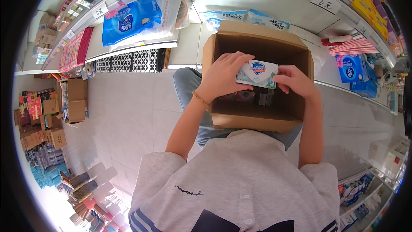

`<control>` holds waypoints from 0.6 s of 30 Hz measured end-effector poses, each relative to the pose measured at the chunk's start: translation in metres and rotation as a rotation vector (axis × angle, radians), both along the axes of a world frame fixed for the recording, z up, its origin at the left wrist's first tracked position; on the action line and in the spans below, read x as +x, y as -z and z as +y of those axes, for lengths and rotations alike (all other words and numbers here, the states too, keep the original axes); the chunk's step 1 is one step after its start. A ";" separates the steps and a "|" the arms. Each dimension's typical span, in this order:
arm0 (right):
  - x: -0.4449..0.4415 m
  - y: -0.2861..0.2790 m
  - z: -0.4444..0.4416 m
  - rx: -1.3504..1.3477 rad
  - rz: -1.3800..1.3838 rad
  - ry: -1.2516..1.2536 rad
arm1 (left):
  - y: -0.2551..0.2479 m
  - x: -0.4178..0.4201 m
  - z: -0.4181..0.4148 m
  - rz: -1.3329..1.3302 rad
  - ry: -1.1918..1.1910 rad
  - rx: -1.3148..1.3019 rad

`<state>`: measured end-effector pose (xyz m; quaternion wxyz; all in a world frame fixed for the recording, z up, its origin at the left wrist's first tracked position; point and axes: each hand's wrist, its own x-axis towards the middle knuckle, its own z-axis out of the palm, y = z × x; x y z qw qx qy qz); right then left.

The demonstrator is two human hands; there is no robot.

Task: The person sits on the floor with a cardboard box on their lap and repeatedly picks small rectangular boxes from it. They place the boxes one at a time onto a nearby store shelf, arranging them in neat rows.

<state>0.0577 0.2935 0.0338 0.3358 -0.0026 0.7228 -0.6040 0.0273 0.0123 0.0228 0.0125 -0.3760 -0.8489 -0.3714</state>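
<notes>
A white and green Safeguard soap box (256, 73) is held level over an open cardboard box (257, 120). My left hand (227, 75) grips its left end, thumb below and fingers above. At its right end, my right hand (293, 80) pinches the edge between thumb and fingers. The cardboard box stands before me between my knees, its flaps folded out. Several small packs lie on its floor, among them a pale pack (245, 96) and a small grey box (262, 99); the hands and the soap box hide part of the inside.
Behind the box runs a shelf with blue and white packs (268, 20). Blue Vinda tissue packs lie at upper left (132, 19) and at right (351, 69). A shelf edge with price cards (325, 4) curves overhead. More cartons (76, 100) stand at the left.
</notes>
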 end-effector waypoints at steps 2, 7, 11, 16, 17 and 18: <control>0.010 0.009 -0.008 0.060 0.110 0.111 | 0.004 0.001 -0.001 0.006 -0.001 -0.011; 0.034 -0.011 -0.047 0.471 0.887 0.251 | 0.008 -0.001 -0.003 0.079 -0.008 -0.010; 0.032 -0.033 -0.063 0.632 1.005 -0.040 | -0.005 -0.001 -0.001 0.110 -0.005 0.058; 0.014 -0.049 -0.071 0.780 1.139 -0.134 | -0.014 -0.004 -0.007 0.174 -0.064 0.051; 0.010 -0.054 -0.073 0.801 1.172 -0.162 | -0.018 -0.007 -0.010 0.200 -0.078 0.070; 0.005 -0.060 -0.075 0.801 1.206 -0.157 | -0.028 -0.009 -0.014 0.227 -0.090 0.090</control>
